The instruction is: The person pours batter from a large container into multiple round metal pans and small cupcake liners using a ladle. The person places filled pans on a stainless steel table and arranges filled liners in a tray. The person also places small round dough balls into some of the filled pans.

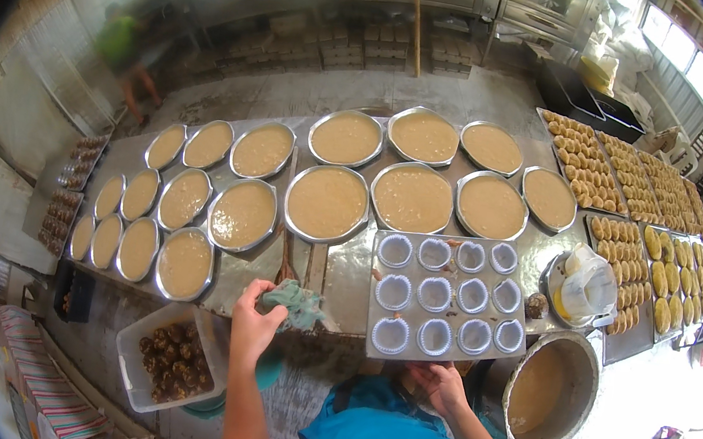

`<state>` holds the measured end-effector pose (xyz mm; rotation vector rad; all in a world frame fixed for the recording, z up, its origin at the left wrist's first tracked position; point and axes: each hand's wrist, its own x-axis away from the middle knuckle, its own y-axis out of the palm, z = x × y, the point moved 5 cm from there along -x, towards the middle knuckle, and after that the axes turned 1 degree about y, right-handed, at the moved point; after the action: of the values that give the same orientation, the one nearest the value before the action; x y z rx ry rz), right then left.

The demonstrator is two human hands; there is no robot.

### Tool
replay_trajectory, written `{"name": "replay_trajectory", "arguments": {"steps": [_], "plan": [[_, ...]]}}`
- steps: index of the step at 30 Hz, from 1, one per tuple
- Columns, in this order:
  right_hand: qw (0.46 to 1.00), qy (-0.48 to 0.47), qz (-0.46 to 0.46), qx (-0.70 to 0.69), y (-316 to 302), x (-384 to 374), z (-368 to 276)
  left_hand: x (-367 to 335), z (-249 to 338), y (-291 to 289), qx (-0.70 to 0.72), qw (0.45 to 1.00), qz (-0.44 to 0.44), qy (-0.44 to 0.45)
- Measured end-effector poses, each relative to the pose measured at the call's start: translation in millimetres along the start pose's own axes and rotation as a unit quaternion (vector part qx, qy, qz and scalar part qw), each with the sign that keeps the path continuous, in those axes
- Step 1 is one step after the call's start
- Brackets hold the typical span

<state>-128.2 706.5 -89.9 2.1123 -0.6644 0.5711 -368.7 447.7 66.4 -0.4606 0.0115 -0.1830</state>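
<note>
My left hand [256, 321] is closed around a crumpled green cloth [298, 305] at the table's front edge. A wooden-handled utensil [287, 257] lies just beyond the cloth. At the front edge of a metal muffin tray [363, 310], my right hand [441, 386] grips from below, its fingertips partly hidden. The tray overhangs the table edge, and its cups hold white paper liners [434, 293]. Light brown batter fills many round metal pans [327, 203] set in rows beyond and to the left.
A big pot of batter [555, 393] stands right of me, below a clear plastic jug [588, 293]. Trays of baked pieces [585, 161] cover the far right. A plastic bin of dark brown pieces [174, 356] is at lower left. A person in green [117, 42] is at far left.
</note>
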Motion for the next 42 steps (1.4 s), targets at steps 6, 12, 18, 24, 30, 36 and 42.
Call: {"name": "replay_trajectory", "arguments": {"steps": [6, 12, 18, 24, 30, 36, 42], "plan": [[1.000, 0.003, 0.001, 0.002, 7, 2, -3, 3, -1, 1, -0.012, 1.000, 0.003, -0.009], [1.000, 0.002, -0.015, 0.001, 17, -2, -4, 2, -1, 5, -0.015, 1.000, -0.003, -0.016], [0.999, 0.017, -0.042, -0.013, 25, -4, -1, 10, 2, 2, -0.026, 1.000, 0.005, -0.008], [0.999, 0.037, -0.008, 0.006, 20, -4, 5, 9, -3, 2, -0.011, 1.000, 0.007, -0.018], [0.989, 0.113, -0.013, 0.093, 10, 1, 10, 3, -10, -25, -0.051, 0.997, 0.056, 0.022], [0.907, 0.126, -0.207, 0.344, 57, 22, -6, -10, -4, -51, 0.054, 0.995, 0.085, -0.003], [0.783, -0.177, -0.276, 0.528, 181, -3, -51, -21, 12, -37, 0.094, 0.995, 0.041, -0.001]]}}
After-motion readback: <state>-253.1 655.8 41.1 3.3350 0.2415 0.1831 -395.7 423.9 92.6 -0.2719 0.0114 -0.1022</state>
